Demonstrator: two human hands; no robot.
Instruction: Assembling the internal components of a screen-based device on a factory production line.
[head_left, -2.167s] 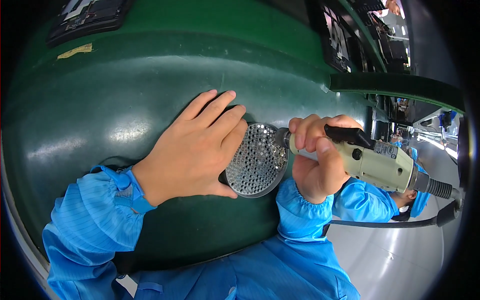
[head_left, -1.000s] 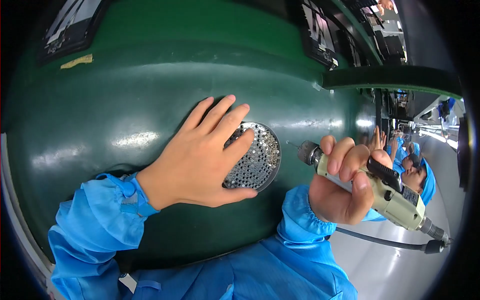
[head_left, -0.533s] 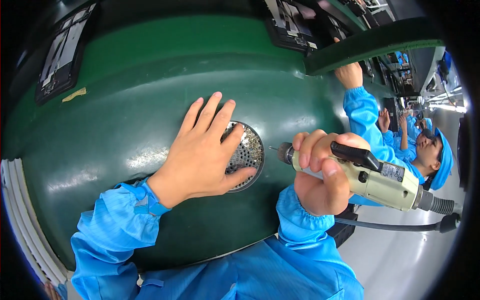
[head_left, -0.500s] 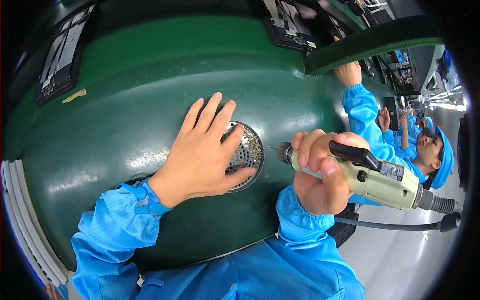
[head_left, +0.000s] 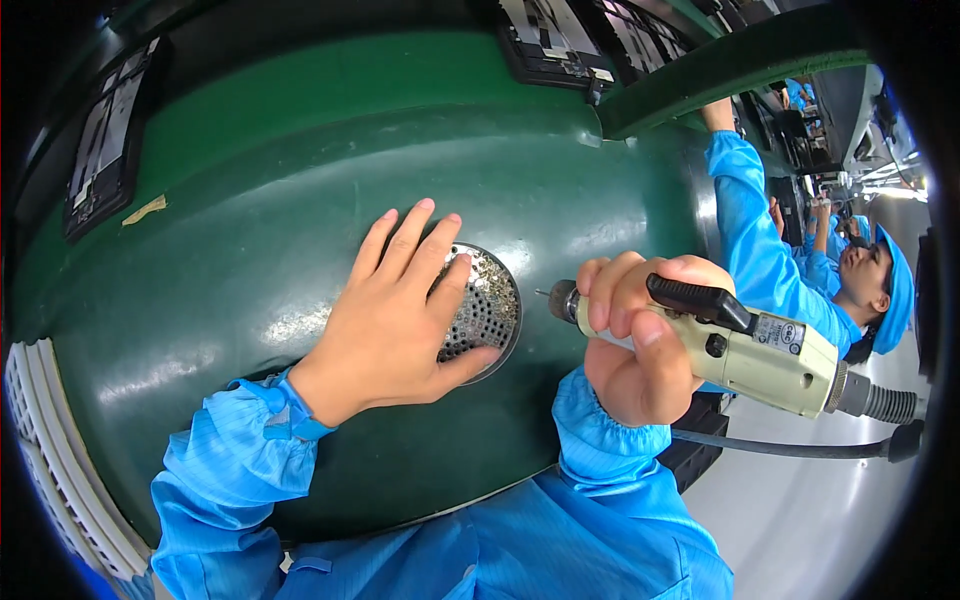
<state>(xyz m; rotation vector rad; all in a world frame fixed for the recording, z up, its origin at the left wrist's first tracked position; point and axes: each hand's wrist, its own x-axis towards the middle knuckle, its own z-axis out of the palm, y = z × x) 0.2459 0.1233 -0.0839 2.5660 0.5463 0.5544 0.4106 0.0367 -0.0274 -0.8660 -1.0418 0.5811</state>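
While my left hand [head_left: 385, 325], fingers apart, covers part of the round dish [head_left: 490, 315] on the green table [head_left: 250, 220] and my right hand [head_left: 645, 340] is clamped around the screwdriver [head_left: 775, 365], a careless left-hand push could spill the small metal bits [head_left: 490, 272] inside.

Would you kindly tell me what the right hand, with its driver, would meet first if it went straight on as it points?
Most likely the dish, which lies ahead of the driver in the right hand. Height is unclear in this view, so it might pass over toward the left hand.
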